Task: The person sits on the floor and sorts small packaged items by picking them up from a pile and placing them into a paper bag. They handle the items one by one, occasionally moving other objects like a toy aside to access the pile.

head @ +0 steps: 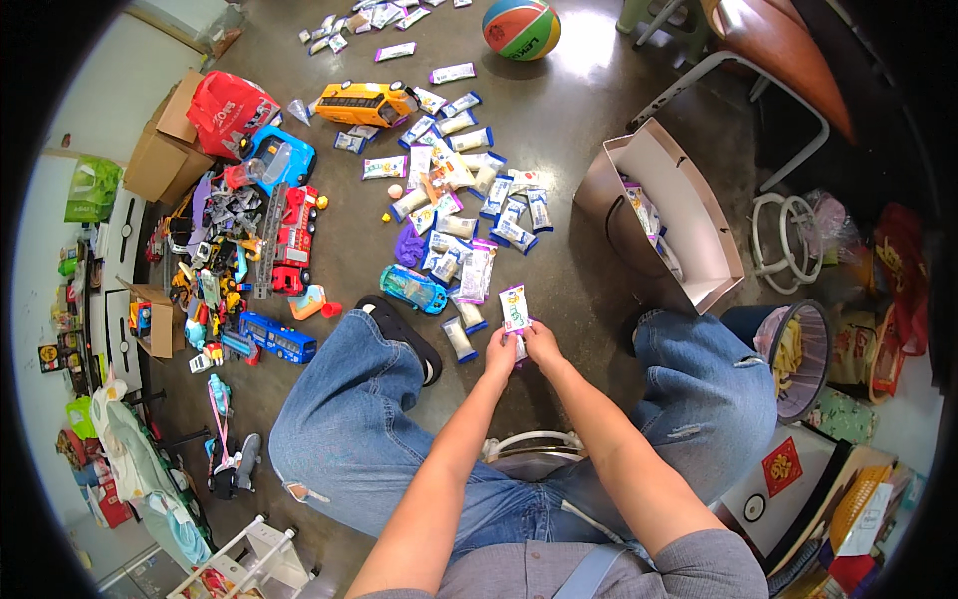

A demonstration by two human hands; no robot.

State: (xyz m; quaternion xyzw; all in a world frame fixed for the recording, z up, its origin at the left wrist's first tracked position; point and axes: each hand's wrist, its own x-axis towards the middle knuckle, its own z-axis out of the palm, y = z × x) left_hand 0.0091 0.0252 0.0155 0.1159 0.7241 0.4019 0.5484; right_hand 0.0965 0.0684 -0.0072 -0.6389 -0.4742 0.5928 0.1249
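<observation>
Between my knees, my left hand [502,351] and my right hand [542,343] grip the lower end of a white and purple snack packet [514,305]. Part of another purple-edged packet shows beneath my fingers; whether I hold it too, I cannot tell. Past my hands, a loose heap of blue-ended and purple-ended snack packets [475,273] covers the floor. A tall paper gift bag [636,239] stands to the right with several packets inside. A translucent blue toy car [414,289] lies left of the heap.
Many toys lie at the left, among them a red toy fire truck [294,236], a blue toy bus [278,338] and a yellow toy bus [364,103]. A basketball [522,28] rests at the far side. Beside my right knee is a waste bin [812,359].
</observation>
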